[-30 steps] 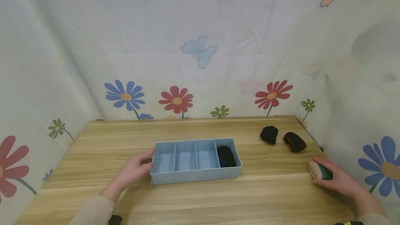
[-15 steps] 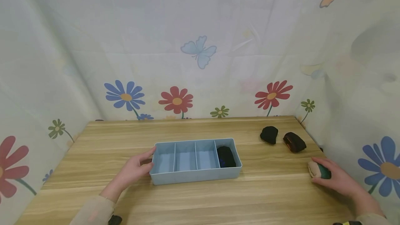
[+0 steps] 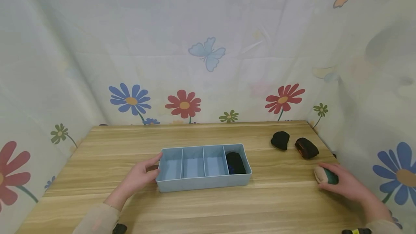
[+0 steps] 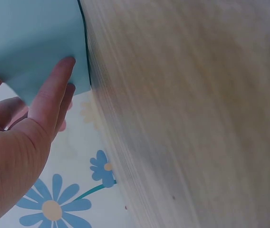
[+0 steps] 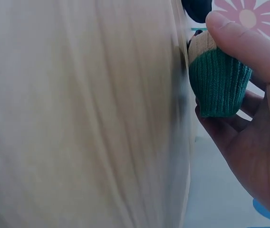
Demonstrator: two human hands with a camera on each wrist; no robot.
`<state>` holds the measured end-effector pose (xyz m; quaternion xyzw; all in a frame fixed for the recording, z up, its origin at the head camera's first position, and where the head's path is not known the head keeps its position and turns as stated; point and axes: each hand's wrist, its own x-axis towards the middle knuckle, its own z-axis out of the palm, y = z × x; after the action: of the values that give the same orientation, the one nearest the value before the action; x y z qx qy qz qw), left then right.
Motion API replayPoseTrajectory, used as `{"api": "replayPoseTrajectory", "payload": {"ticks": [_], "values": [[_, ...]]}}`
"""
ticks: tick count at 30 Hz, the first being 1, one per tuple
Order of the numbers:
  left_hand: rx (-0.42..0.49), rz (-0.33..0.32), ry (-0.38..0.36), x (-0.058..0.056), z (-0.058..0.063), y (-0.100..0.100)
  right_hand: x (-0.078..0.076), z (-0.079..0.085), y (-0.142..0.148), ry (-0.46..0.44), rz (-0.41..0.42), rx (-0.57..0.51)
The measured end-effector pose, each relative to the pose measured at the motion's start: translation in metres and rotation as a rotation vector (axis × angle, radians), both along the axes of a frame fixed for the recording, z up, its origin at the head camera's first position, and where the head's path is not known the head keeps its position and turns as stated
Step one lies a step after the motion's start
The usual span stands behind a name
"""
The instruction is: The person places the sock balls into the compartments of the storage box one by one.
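Note:
My right hand [image 3: 346, 183] holds a balled-up pair of socks [image 3: 327, 175], beige and green, between thumb and fingers at the table's right side. The right wrist view shows the green ribbed knit of these socks [image 5: 220, 80] up close. At the left end of a light-blue divided box [image 3: 204, 182], my left hand [image 3: 139, 176] rests with fingers spread against the end wall. Fairly straight fingers [image 4: 54, 92] touch that wall in the left wrist view. A black balled sock [image 3: 235, 163] with a bit of blue sits in the box's rightmost compartment; the other compartments are bare.
Two more dark bundles lie at the back right of the wooden table [image 3: 208, 212]: a black one [image 3: 280, 140] and a black one with reddish-brown inside [image 3: 306, 148]. A flower-printed cloth [image 3: 208, 82] surrounds the table at the back and sides.
My right hand has shifted slightly left along the table with the green and beige socks. The left hand and the box stay where they were.

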<state>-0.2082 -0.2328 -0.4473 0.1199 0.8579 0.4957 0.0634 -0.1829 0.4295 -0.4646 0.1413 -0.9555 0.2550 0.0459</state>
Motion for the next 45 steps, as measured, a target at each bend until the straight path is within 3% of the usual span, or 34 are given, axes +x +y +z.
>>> {"api": "replayPoseTrajectory", "payload": {"ticks": [10,17,30,45], "values": [[-0.006,0.006,0.0,0.0,0.001,0.0,-0.007,0.002,-0.013,0.068,0.04,0.029],[-0.009,0.011,-0.003,0.0,0.0,0.0,-0.015,0.001,-0.023,0.024,0.057,0.001],[0.018,-0.006,-0.009,-0.001,-0.001,-0.001,-0.025,0.002,-0.046,0.063,0.103,-0.015],[0.003,-0.004,-0.001,0.001,0.002,0.0,-0.036,0.003,-0.068,0.014,0.132,-0.087]]}}
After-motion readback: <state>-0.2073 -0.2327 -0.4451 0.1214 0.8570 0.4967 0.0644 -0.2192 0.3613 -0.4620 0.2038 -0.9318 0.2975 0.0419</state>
